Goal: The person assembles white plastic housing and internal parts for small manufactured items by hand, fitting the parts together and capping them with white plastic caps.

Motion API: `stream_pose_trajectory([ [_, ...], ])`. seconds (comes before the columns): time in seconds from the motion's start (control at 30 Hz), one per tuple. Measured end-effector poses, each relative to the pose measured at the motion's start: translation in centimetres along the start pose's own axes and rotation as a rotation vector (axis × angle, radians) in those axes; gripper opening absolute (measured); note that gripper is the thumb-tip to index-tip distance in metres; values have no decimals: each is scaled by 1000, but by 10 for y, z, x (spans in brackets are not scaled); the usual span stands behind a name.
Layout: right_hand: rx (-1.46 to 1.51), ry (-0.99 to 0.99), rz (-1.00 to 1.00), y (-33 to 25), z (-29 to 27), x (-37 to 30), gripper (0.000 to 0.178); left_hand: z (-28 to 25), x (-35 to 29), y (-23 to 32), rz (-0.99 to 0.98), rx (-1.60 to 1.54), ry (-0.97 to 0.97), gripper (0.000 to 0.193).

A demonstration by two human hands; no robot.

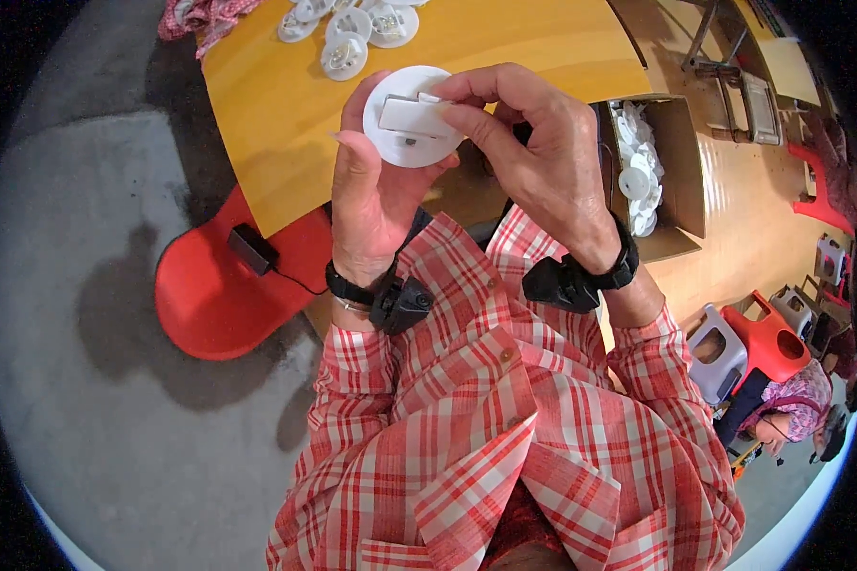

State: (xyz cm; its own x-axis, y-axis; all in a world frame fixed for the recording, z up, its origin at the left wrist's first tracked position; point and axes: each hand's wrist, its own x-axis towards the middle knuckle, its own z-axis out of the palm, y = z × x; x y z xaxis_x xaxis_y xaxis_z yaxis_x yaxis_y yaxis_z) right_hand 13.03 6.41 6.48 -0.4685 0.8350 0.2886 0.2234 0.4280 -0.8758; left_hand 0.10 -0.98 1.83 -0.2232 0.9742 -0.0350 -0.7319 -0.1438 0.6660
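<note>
My left hand (371, 205) cradles a flat white round disc (390, 89) from beneath, its fingers behind the rim and the thumb standing off at the left. Across the disc's face lies a white rectangular piece (408, 116). With thumb and forefinger, my right hand (552, 143) pinches the right end of that piece against the disc. A small dark slot shows on the disc below it. Both hands are raised over the near edge of a yellow table (286, 124). Similar white round parts (344, 55) lie in a cluster at the table's far side, some with metal bits.
An open cardboard box (684, 181) holding several white parts stands to the right. A red seat (195, 300) with a black box-shaped device (252, 249) and cable is at left. Stools (771, 333) and another person (795, 404) are at lower right.
</note>
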Motion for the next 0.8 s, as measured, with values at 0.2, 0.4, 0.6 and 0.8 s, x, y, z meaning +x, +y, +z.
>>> stream_pose_trajectory([
  [0.2, -11, 8, 11, 0, 1, 1, 13, 1, -1, 2, -24, -1, 10, 66],
  [0.4, -73, 38, -84, 5, 3, 0, 11, 1, -2, 0, -7, 17, 5, 66],
  [0.6, -102, 75, -90, 1, 4, -2, 10, 4, -1, -1, 28, 37, -36, 66],
  [0.8, -134, 89, -158, 7, 2, 0, 10, 5, 0, -1, 29, 53, -32, 67],
])
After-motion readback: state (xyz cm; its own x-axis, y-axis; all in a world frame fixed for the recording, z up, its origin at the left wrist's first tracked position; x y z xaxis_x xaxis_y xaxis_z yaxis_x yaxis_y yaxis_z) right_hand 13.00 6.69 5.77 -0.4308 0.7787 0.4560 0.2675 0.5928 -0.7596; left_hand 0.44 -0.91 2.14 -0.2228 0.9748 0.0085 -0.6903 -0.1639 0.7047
